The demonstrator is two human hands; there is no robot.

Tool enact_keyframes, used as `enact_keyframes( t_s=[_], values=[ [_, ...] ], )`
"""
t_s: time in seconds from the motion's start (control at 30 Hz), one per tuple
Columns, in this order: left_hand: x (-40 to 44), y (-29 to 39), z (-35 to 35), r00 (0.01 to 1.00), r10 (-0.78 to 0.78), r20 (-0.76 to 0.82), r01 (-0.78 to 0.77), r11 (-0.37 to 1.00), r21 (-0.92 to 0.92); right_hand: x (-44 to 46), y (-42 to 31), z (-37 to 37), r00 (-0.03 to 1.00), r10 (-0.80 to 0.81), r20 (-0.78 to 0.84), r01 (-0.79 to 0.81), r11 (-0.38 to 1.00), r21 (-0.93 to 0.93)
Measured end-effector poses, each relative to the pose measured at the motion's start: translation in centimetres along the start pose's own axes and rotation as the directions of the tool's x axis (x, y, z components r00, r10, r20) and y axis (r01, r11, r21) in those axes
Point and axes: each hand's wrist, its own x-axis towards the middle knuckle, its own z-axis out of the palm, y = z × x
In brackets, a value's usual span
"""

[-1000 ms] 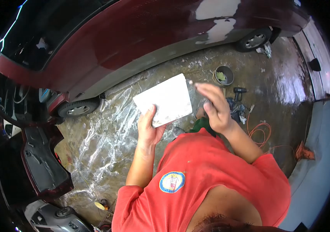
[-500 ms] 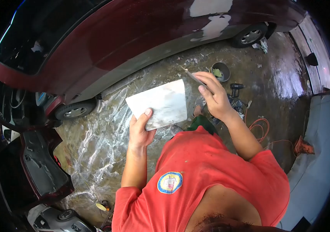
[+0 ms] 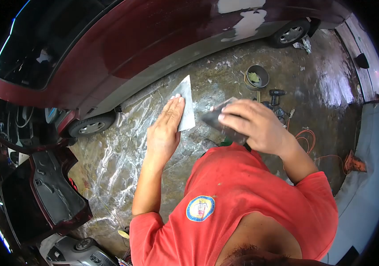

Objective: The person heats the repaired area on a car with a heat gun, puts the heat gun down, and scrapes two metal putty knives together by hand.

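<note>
My left hand (image 3: 165, 127) grips a thin, pale, putty-smeared board (image 3: 187, 108), its fingers lying along one face. The board is tilted up, with one corner pointing toward the van. To its right, my right hand (image 3: 257, 125) is closed on a dark, flat putty spreader (image 3: 222, 123), slightly blurred, with its broad blade pointing left at the board. A gap shows between board and spreader. Ahead of both hands stands a maroon van (image 3: 154, 42) with whitish filler patches (image 3: 248, 24) on its side.
A bucket (image 3: 257, 76) stands on the stained floor, near a dark heat-gun-like tool (image 3: 276, 95). An orange cord (image 3: 307, 141) coils at right. A detached dark red panel (image 3: 54, 190) lies at left, near a grey bumper with a lamp (image 3: 76, 250).
My left hand has turned the board from flat to steeply tilted. My right hand has come lower and rotated, so the spreader's broad face shows instead of its edge.
</note>
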Motion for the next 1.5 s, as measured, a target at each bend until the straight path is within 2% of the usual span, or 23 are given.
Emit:
enact_keyframes(
  t_s=[0.07, 0.13, 0.3, 0.37, 0.4, 0.43, 0.5, 0.53, 0.63, 0.67, 0.8, 0.9, 1.0, 1.1, 1.13, 1.2, 1.3, 1.33, 1.37, 1.43, 1.5],
  values=[
    [0.3, 0.1, -0.5, 1.0, 0.03, 0.011, -0.031, 0.993, 0.114, 0.0, -0.9, 0.1, 0.999, -0.025, 0.025, 0.024, 1.0, 0.02],
    [0.6, 0.5, -1.0, 0.997, 0.075, 0.018, -0.077, 0.985, 0.155, 0.5, -0.5, 0.4, 0.997, -0.035, 0.062, 0.035, 0.999, 0.004],
    [0.1, 1.7, -0.9, 0.986, 0.163, 0.034, -0.166, 0.972, 0.166, 2.2, 5.1, 2.7, 0.973, 0.154, -0.173, -0.171, 0.982, -0.085],
    [-0.1, 1.9, -0.7, 0.984, 0.173, 0.031, -0.176, 0.977, 0.118, 2.2, 6.5, 2.9, 0.937, 0.28, -0.21, -0.288, 0.958, -0.005],
    [-0.2, 1.9, -0.6, 0.994, 0.103, 0.03, -0.104, 0.994, 0.019, 2.3, 7.1, 2.9, 0.915, 0.336, -0.223, -0.337, 0.941, 0.035],
    [-0.5, 2.0, -0.3, 0.999, -0.011, 0.03, 0.015, 0.992, -0.125, 2.3, 7.5, 3.0, 0.858, 0.443, -0.259, -0.397, 0.893, 0.211],
    [-1.3, 1.5, 1.2, 0.971, -0.225, 0.083, 0.239, 0.884, -0.402, 2.2, 8.2, 3.4, 0.709, 0.654, -0.264, -0.45, 0.707, 0.545],
    [-2.1, 0.8, 2.9, 0.927, -0.324, 0.191, 0.37, 0.697, -0.614, 2.2, 9.3, 4.2, 0.689, 0.681, -0.246, -0.342, 0.606, 0.718],
    [-2.1, 3.7, 4.2, 0.893, -0.401, 0.204, 0.383, 0.44, -0.812, 3.4, 10.5, 6.1, 0.594, 0.773, -0.222, -0.156, 0.381, 0.911],
    [-2.1, 3.6, 4.5, 0.928, -0.315, 0.201, 0.357, 0.59, -0.724, 3.9, 10.8, 6.6, 0.562, 0.788, -0.251, -0.142, 0.391, 0.91],
    [-1.5, 5.7, 4.5, 0.948, -0.281, 0.151, 0.302, 0.637, -0.709, 4.6, 10.6, 8.3, 0.476, 0.838, -0.267, -0.184, 0.391, 0.902],
    [-1.1, 5.1, 5.2, 0.964, -0.265, 0.023, 0.222, 0.751, -0.622, 4.0, 8.5, 9.9, 0.527, 0.818, -0.229, -0.215, 0.389, 0.896],
    [-0.3, 4.2, 5.8, 0.961, -0.27, -0.058, 0.181, 0.774, -0.607, 2.6, 6.9, 11.9, 0.578, 0.809, -0.107, -0.251, 0.3, 0.92],
    [0.4, 4.0, 5.1, 0.915, -0.4, 0.057, 0.338, 0.68, -0.65, 0.9, 5.3, 12.8, 0.622, 0.783, 0.007, -0.272, 0.207, 0.94],
    [0.6, 3.9, 5.0, 0.879, -0.467, 0.099, 0.396, 0.597, -0.697, 0.2, 4.7, 12.8, 0.641, 0.764, 0.073, -0.333, 0.191, 0.923],
    [0.7, 2.1, 5.4, 0.899, -0.436, 0.045, 0.369, 0.697, -0.615, -1.1, 4.1, 13.2, 0.63, 0.754, 0.187, -0.442, 0.15, 0.884],
    [0.2, 0.6, 4.2, 0.945, -0.325, -0.027, 0.292, 0.879, -0.376, -2.5, 3.8, 11.5, 0.549, 0.816, 0.181, -0.438, 0.096, 0.894],
    [0.0, -0.2, 4.0, 0.966, -0.249, -0.074, 0.219, 0.932, -0.288, -2.6, 3.9, 10.1, 0.558, 0.821, 0.12, -0.4, 0.139, 0.906],
    [-0.3, -1.0, 3.7, 0.98, -0.166, -0.107, 0.143, 0.971, -0.192, -3.0, 4.9, 8.9, 0.619, 0.778, 0.109, -0.326, 0.128, 0.937],
    [-0.7, -2.0, 2.9, 0.989, -0.143, -0.037, 0.139, 0.986, -0.087, -2.6, 5.2, 5.7, 0.665, 0.739, 0.102, -0.32, 0.159, 0.934],
    [-1.1, -2.8, 2.6, 0.994, -0.112, -0.012, 0.112, 0.994, 0.006, -2.3, 4.7, 3.4, 0.708, 0.704, 0.056, -0.486, 0.427, 0.763]
  ],
)
